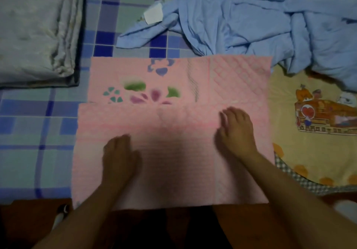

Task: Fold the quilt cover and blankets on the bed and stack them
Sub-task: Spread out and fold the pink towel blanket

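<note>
pink quilted flower-print blanket point(173, 133): half-folded on checked bed | left hand point(118, 158), right hand point(236, 131): flat on it, gripping nothing | soft, light, limp; I'd pinch the near corners

Under your palms the pink blanket point(239, 79) is matt quilted cloth, stitched in diamonds. Your blue quilt cover point(270, 17) looks thin, soft and creased; the checked sheet point(38, 117) is smooth fabric.

Pink flowered blanket point(173, 98) folded flat at the bed's near edge; grey quilt point(36, 30) folded at far left; blue quilt cover point(260, 21) crumpled far right.
</note>
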`<state>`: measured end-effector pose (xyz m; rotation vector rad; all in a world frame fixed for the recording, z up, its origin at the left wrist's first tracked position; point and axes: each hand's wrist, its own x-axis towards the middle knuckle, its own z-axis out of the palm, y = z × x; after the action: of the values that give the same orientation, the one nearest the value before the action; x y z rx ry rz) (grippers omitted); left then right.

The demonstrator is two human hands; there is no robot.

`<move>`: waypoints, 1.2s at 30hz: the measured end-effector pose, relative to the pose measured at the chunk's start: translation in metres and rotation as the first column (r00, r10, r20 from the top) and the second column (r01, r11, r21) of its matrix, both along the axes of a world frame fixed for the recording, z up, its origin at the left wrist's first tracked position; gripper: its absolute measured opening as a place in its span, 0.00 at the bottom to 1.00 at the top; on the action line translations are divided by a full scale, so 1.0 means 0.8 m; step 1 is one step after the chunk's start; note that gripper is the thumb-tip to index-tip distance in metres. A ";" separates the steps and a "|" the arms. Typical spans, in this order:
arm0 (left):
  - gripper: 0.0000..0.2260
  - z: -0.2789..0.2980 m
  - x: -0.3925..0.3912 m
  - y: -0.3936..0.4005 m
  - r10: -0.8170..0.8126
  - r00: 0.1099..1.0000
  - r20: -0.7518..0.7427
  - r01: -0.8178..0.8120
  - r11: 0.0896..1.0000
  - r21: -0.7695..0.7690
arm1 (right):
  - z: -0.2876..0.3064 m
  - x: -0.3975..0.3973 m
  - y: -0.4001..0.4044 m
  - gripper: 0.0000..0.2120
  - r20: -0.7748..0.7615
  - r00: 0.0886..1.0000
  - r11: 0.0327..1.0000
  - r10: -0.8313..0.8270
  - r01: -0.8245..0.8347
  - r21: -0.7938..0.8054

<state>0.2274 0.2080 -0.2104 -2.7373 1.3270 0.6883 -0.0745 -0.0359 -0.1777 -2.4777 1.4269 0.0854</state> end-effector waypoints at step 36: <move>0.18 -0.016 -0.068 -0.112 -0.799 0.533 -0.279 0.795 0.586 -0.159 | -0.061 -0.037 -0.163 0.32 -0.337 0.917 0.966 0.213 -0.249 -0.067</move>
<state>0.1734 0.1184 -0.2232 -1.6557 2.3814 1.0084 -0.1037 -0.1660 -0.2267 -2.8168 1.2728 0.5028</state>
